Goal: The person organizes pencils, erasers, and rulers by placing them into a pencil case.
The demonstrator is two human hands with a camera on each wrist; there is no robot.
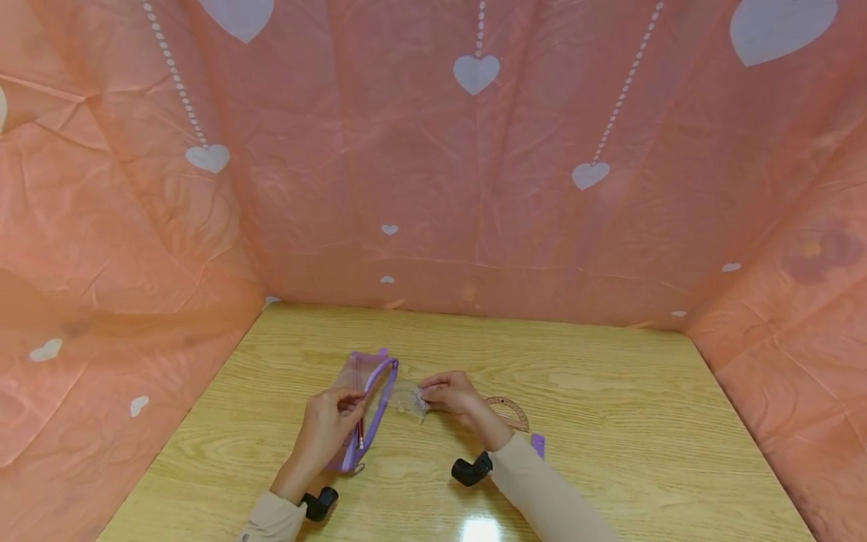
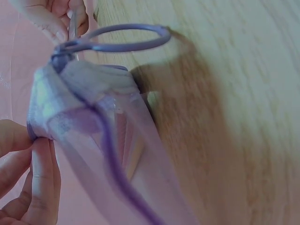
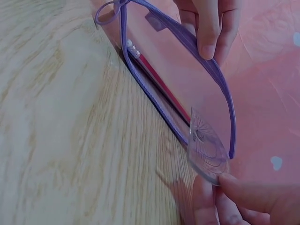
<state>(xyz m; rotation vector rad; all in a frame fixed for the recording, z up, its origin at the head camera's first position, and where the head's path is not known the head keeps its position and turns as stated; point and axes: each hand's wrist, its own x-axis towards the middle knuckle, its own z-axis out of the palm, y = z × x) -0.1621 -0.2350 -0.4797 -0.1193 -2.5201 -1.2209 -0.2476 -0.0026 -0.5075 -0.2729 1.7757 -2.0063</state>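
Observation:
A purple see-through zip pencil case [image 1: 384, 397] lies at the left middle of the table with its mouth spread. My left hand [image 1: 328, 421] pinches the upper edge of that mouth between thumb and fingers. Inside the case, a red pencil [image 3: 159, 84] with a white eraser end shows in the right wrist view. My right hand [image 1: 457, 399] holds a clear protractor [image 3: 208, 145] by its curved rim, right at the case's opening. In the left wrist view a purple ring [image 2: 126, 37] hangs on the zip end.
Beside my right forearm lies a second protractor [image 1: 518, 410], partly covered by the wrist. A purple flat piece [image 1: 538, 444] sticks out from under the right sleeve. Pink cloth [image 1: 433, 188] with white hearts hangs behind and along both sides of the wooden table [image 1: 643, 421].

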